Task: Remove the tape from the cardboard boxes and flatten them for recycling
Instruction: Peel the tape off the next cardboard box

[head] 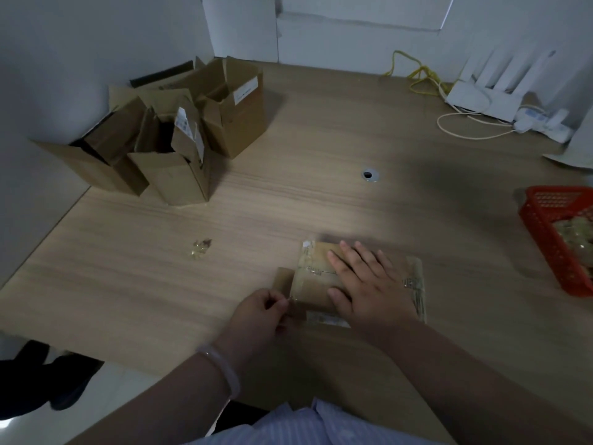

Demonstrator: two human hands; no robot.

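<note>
My right hand (365, 284) lies flat with straight fingers on the flattened cardboard box (313, 285) at the near middle of the table (321, 200). My left hand (260, 311) pinches a strip of clear tape (293, 300) at its near-left corner. White labels show on this box and on the open boxes (179, 133) at the far left, their print too blurred to read.

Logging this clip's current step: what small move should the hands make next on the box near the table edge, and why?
Probably the left hand should peel its pinched tape away from the flattened box, while the right hand presses flat on it. Tape looks stuck along that edge.
</note>
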